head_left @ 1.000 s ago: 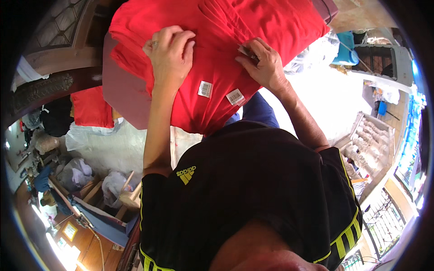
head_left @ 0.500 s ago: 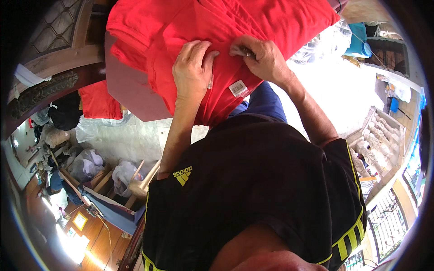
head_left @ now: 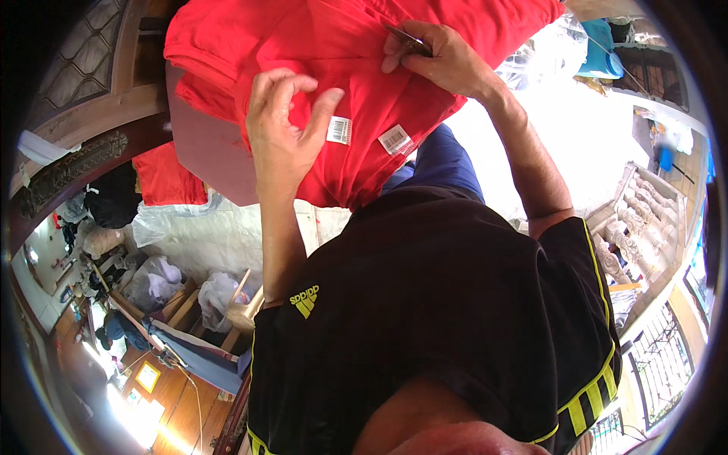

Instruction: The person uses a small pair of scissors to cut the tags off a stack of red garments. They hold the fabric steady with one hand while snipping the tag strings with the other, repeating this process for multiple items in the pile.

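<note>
A: What does the right hand (head_left: 436,57) hide?
B: Most of a small dark object (head_left: 409,38) pinched in its fingers; its kind cannot be told.
A: And the red garment (head_left: 341,53)?
B: Cut off by the top edge above both hands; the left hand (head_left: 284,125) covers part of it.

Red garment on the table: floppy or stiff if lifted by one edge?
Likely floppy: the red garment lies in soft folds and droops over the table edge. Probably light. Its white tags would likely dangle.
</note>
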Tool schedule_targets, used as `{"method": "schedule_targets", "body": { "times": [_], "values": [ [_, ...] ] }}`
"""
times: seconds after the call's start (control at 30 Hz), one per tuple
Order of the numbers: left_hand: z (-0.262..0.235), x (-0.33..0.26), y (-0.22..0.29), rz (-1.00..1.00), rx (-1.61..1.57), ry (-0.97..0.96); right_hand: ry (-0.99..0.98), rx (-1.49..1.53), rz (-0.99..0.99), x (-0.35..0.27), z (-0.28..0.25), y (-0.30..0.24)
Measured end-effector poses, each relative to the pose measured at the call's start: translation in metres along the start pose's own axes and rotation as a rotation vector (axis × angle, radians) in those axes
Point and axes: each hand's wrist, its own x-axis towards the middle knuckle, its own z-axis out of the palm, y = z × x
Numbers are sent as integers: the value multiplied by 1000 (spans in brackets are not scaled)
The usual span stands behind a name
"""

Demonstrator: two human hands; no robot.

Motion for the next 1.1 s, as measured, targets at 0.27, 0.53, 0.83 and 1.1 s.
{"method": "schedule_targets", "body": {
  "times": [0.27,0.53,0.83,1.1],
  "values": [
    [50,-1,-20,107,93,30,146,-230,-53,-10,19,-11],
    [39,4,-19,14,-78,-38,258,-646,-304,-19,46,-6],
    [41,-1,-16,48,2,-1,239,-757,-325,-5,54,-14],
    [41,-1,-17,68,12,-13,155,-794,-310,-3,50,-25]
  ]
}}
